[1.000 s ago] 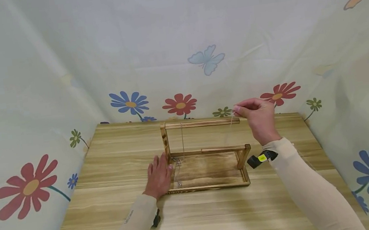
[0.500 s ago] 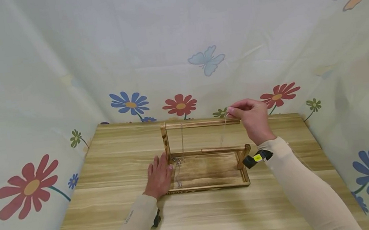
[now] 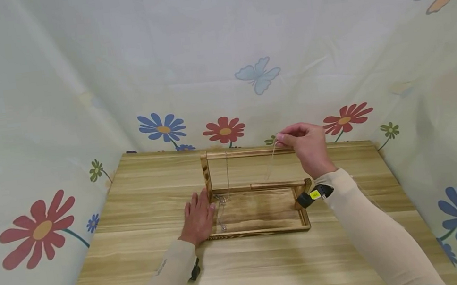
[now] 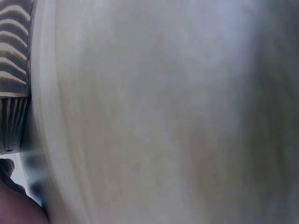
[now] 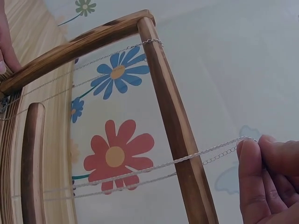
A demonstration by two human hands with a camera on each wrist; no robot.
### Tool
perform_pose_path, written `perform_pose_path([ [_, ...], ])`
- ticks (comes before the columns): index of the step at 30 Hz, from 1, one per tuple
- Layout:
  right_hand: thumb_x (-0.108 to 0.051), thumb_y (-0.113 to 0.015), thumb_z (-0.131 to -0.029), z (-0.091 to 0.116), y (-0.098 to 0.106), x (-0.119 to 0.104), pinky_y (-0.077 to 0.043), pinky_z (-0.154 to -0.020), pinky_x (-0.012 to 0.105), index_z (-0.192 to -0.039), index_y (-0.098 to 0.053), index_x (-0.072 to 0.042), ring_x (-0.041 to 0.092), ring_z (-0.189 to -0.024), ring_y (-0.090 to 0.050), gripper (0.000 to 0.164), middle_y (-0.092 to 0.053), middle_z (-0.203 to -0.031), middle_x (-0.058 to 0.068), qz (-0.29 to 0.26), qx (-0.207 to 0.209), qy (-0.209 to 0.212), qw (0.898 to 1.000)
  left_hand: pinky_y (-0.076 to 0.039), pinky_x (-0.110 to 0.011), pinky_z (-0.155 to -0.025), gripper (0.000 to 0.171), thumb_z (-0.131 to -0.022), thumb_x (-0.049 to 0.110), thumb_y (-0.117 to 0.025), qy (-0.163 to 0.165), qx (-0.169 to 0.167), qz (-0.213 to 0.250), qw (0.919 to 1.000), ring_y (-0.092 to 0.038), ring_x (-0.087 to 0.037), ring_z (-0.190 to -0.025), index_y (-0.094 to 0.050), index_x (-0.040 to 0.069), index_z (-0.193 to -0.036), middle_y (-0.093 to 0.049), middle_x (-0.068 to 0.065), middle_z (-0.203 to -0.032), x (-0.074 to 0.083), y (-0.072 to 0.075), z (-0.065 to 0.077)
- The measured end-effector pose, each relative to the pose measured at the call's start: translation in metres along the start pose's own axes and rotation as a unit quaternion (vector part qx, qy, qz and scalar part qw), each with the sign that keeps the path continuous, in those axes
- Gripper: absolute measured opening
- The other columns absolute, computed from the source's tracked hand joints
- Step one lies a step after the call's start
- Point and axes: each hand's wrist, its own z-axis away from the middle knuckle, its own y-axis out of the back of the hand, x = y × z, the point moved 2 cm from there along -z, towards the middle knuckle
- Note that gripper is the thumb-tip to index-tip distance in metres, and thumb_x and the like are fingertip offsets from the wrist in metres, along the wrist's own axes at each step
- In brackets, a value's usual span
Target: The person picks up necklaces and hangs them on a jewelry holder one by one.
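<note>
My right hand (image 3: 307,148) pinches a silver chain necklace (image 3: 272,161) between thumb and fingertips, above the upper bar (image 3: 251,152) of a wooden jewelry stand (image 3: 261,232). In the right wrist view, one strand of that chain (image 5: 219,148) crosses in front of the bar and the other passes behind it. My left hand (image 3: 197,217) rests on the table against the stand's left end, fingers extended. A second silver chain (image 3: 228,176) hangs from the upper bar near the upright, its lower part lying in the tray. The left wrist view shows mostly blurred tabletop.
A shorter, lower bar (image 3: 276,184) runs leftward from the stand's right post. The stand's base is a shallow tray with a raised rim. Wood-grain table (image 3: 141,267) lies around it. A flower-printed curtain (image 3: 185,71) encloses the back and sides.
My right hand has moved left along the upper bar, carrying the pinched necklace with it. My left hand and the stand have stayed in place.
</note>
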Motion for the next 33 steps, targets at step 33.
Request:
perform_pose_path([
  [33, -0.001, -0.082, -0.087, -0.001, -0.04, 0.009, -0.065, -0.077, 0.032, -0.105, -0.072, 0.014, 0.014, -0.074, -0.077, 0.026, -0.074, -0.083, 0.004, 0.009, -0.012, -0.03, 0.999, -0.006, -0.062, -0.13, 0.064, -0.115, 0.037, -0.03, 0.005, -0.007, 0.001, 1.0, -0.01, -0.039, -0.164, -0.012, 0.008, -0.169, -0.021, -0.015, -0.175, 0.004, 0.005, 0.004],
])
